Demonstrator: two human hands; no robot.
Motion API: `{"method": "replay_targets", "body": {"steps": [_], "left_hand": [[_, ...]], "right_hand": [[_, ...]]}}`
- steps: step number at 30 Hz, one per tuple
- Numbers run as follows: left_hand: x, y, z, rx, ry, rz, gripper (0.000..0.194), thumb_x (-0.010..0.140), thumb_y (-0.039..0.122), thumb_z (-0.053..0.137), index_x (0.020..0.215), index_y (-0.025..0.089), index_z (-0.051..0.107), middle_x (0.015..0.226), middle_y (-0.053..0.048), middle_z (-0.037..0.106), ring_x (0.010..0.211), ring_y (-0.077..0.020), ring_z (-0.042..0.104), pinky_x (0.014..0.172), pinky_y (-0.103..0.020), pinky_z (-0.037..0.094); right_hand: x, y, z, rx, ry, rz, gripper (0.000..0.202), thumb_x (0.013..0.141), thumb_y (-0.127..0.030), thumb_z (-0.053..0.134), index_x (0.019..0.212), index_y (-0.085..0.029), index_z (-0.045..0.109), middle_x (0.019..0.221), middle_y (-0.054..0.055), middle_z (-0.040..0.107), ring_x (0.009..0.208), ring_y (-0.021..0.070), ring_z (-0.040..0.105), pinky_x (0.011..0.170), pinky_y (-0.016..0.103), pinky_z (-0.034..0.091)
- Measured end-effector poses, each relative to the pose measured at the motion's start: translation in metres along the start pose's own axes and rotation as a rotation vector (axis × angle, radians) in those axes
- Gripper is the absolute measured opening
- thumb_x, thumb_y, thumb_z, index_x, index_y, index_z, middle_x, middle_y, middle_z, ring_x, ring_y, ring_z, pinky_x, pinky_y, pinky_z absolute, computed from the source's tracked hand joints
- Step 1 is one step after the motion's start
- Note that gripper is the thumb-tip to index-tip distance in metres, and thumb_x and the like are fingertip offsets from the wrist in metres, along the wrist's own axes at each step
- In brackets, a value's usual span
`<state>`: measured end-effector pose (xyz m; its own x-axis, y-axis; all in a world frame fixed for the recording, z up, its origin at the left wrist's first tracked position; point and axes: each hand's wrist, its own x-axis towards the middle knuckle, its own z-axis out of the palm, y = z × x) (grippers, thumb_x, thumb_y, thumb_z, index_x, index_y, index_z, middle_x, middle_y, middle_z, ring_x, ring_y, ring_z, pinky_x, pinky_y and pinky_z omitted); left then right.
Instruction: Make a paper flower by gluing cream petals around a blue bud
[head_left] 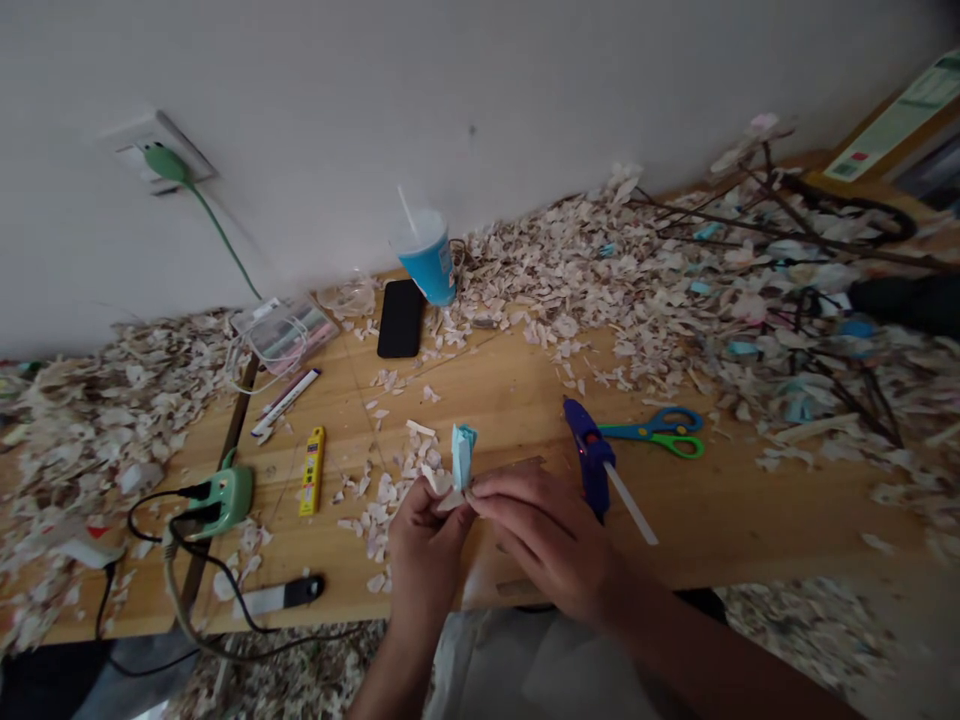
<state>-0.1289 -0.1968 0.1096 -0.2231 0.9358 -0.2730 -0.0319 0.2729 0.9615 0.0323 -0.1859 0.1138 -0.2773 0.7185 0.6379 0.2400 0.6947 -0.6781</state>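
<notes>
My left hand point(426, 545) is closed in a pinch near the table's front edge, with a whitish petal-like scrap point(451, 501) between thumb and finger. A small light blue crumpled paper piece point(463, 455) stands upright above the fingertips. From the right, my right hand point(551, 535) pinches at the base of this blue piece, its fingertips meeting the left thumb. A blue glue gun point(590, 455) with a white glue stick lies just right of my right hand. Beside it are scissors point(660, 432) with blue and green handles.
Pale scraps point(555, 260) heap along the wall and around thin branches point(780, 220). Behind my hands are a blue cup point(431, 265) with a straw and a black phone point(400, 318). Leftward lie a yellow box point(312, 470), a marker point(286, 403) and a green power adapter point(231, 498) with cables.
</notes>
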Motion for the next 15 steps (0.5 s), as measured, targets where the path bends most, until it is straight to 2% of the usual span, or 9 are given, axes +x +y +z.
{"method": "replay_targets", "body": {"steps": [4,9,12,15], "left_hand": [[0.0021,0.0035,0.001,0.036,0.036,0.012,0.017,0.065,0.018,0.081,0.075,0.017,0.068,0.065,0.002,0.069,0.063,-0.0124,0.061,0.062,-0.02,0.048],[0.0035,0.0052,0.0027,0.064,0.105,0.013,0.022,0.062,0.022,0.083,0.063,0.018,0.061,0.054,0.005,0.06,0.055,-0.0112,0.055,0.054,-0.019,0.045],[0.0047,0.0035,0.0026,0.068,0.083,0.016,0.018,0.063,0.021,0.081,0.066,0.018,0.063,0.06,0.003,0.065,0.058,-0.0115,0.057,0.056,-0.019,0.046],[0.0058,0.0005,0.0013,0.075,0.092,0.025,0.021,0.063,0.019,0.08,0.063,0.018,0.059,0.057,0.005,0.061,0.054,-0.0094,0.053,0.054,-0.017,0.043]], "right_hand": [[-0.0008,-0.0011,0.001,-0.032,-0.014,0.038,0.036,0.095,-0.004,0.057,0.129,-0.015,0.058,0.116,0.012,0.069,0.112,0.0185,0.064,0.095,0.034,0.055],[-0.0024,0.0014,0.0017,-0.06,-0.029,0.056,0.037,0.095,-0.004,0.055,0.129,-0.018,0.056,0.114,0.011,0.068,0.108,0.0193,0.065,0.093,0.035,0.056],[-0.0004,0.0026,0.0026,-0.058,-0.035,0.078,0.035,0.093,-0.001,0.057,0.124,-0.018,0.058,0.112,0.011,0.068,0.105,0.0189,0.065,0.092,0.033,0.055],[0.005,0.0,0.0048,-0.011,0.037,0.171,0.027,0.092,-0.002,0.058,0.114,-0.019,0.061,0.103,0.008,0.07,0.098,0.0171,0.066,0.088,0.03,0.056]]}}
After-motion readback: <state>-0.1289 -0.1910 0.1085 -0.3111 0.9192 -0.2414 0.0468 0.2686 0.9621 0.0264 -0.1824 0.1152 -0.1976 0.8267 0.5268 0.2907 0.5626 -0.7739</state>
